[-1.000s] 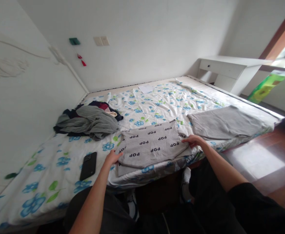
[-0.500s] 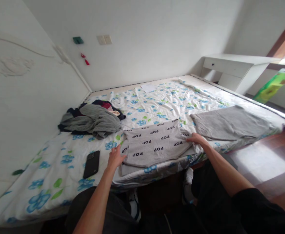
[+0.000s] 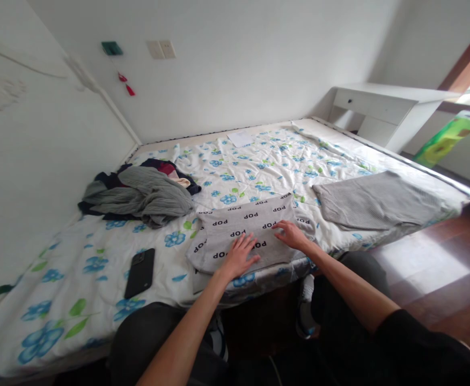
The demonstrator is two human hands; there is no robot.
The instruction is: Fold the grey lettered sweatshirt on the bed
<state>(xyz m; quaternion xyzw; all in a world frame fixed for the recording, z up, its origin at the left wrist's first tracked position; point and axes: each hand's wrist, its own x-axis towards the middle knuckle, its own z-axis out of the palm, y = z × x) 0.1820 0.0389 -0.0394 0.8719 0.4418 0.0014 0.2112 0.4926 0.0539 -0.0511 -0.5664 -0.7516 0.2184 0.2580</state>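
Observation:
A light grey garment printed with "POP" (image 3: 219, 236) lies spread at the bed's near edge. My left hand (image 3: 241, 256) rests on its lower middle, fingers spread apart. To the right, my right hand (image 3: 291, 234) is over the same garment, its fingers apart and slightly bent, with nothing seen between them. A ribbed grey garment (image 3: 372, 201) lies flat to the right. At the left, a heap of dark and grey clothes (image 3: 146, 193) sits crumpled. Nearer to me, a black phone (image 3: 140, 272) lies on the sheet.
The flowered sheet (image 3: 86, 289) covers the bed. A white paper (image 3: 241, 139) lies near the wall. Beyond the bed's right side stands a white desk (image 3: 383, 110), with a green and yellow bag (image 3: 446, 139) beside it. My knees are against the near edge.
Both hands have moved inward from the printed garment's side edges onto its surface, and the left hand's fingers have spread. The garment's left sleeve part now lies further out. The view has shifted slightly.

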